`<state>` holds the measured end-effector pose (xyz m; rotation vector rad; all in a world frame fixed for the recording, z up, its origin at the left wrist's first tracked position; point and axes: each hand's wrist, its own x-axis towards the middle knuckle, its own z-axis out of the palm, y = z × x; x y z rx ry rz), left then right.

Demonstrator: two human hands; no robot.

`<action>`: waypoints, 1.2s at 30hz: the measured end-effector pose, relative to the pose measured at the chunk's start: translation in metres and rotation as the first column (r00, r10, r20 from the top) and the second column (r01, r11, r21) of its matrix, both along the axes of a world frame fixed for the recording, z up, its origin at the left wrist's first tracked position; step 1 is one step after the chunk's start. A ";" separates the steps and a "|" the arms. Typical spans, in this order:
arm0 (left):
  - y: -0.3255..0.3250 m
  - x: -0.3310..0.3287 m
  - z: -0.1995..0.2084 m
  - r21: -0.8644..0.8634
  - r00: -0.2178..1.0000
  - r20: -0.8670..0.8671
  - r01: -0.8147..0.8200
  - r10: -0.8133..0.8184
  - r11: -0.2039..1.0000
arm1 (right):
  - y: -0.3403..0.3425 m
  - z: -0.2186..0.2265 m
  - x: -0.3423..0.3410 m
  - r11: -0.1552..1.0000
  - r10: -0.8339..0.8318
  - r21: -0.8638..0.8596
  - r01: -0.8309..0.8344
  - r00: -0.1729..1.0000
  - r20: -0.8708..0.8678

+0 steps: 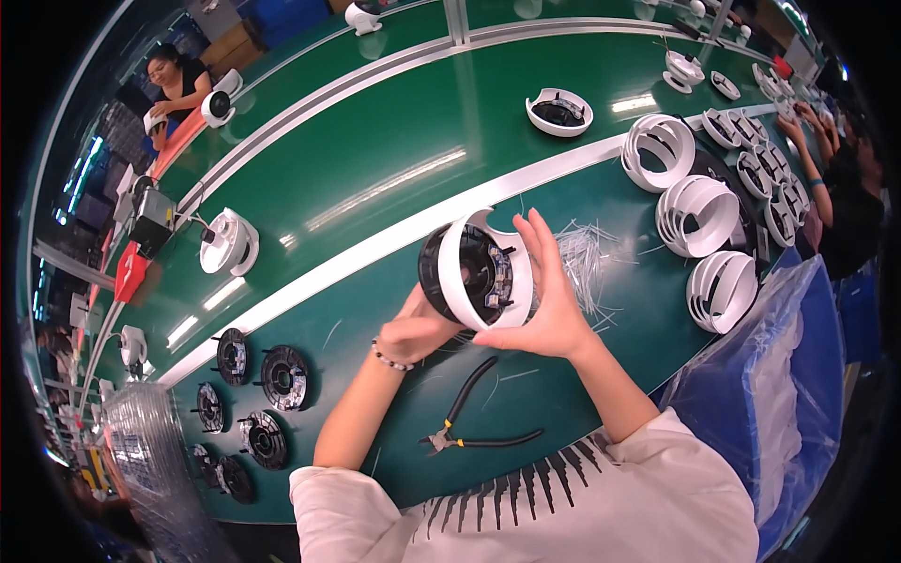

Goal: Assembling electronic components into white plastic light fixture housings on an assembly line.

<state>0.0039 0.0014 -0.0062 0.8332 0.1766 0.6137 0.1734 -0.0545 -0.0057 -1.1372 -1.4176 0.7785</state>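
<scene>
The white shell [455, 274], a black disc [476, 253] showing inside, is held over the green bench [544, 399] — left hand [418, 330] curled at its lower left, right hand [556, 305] spread round its right edge. I'd grip steadily, fingertips clear of the circuit board [500, 277]. Cutters [446, 437] lie nearer the body; pale strands [584, 267] scatter beyond.

**Pliers [448, 434] parked, blue bin [830, 342] lined**

Black-handled pliers are laid on the green bench [366, 305], handles spread. Thin white strips [584, 266] are piled loosely farther up. The bin, at right, is draped with clear plastic film [765, 375]. Clear plastic material [141, 436] is heaped at lower left. The bench is bordered by a white rail [371, 255]. Co-workers are seen at upper left [184, 83] and far right [852, 192], both dark-topped.
</scene>
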 end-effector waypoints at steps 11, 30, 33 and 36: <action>0.011 -0.015 -0.045 -0.497 0.977 0.187 0.183 -0.101 0.848 | -0.008 0.034 -0.001 0.932 0.331 -0.094 -0.351 0.710 0.621; 0.001 -0.009 -0.031 -0.574 0.970 0.243 0.126 0.021 0.809 | -0.010 0.008 -0.006 0.977 0.115 0.126 -0.170 0.926 0.359; 0.002 -0.006 -0.021 -0.496 0.995 -0.049 -0.098 0.085 0.863 | -0.008 0.009 -0.003 0.973 0.087 0.169 -0.158 0.927 0.365; 0.007 -0.006 -0.023 -0.511 1.000 0.002 0.006 -0.006 0.860 | -0.009 0.012 0.003 0.979 0.139 0.101 -0.178 0.941 0.309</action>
